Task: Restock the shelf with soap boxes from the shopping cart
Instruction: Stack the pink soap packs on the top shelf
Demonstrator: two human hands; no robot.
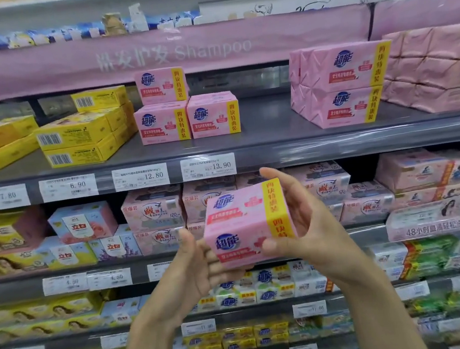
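I hold a pink soap box [246, 224] with a yellow side band up in front of the shelves. My right hand [308, 220] grips its right end, thumb across the front. My left hand [199, 266] cups it from below at the left. On the grey shelf [265, 138] above stand three matching pink boxes [185, 107], two side by side with one stacked on the left one. Further right on that shelf sits a stack of two larger pink packs [341, 84]. The shopping cart is out of view.
Yellow soap boxes [83, 128] fill the shelf's left part and plain pink wrapped packs [434, 67] its right end. A bare gap lies between the pink groups. Price tags [208, 166] line the shelf edge. Lower shelves are packed with other soaps.
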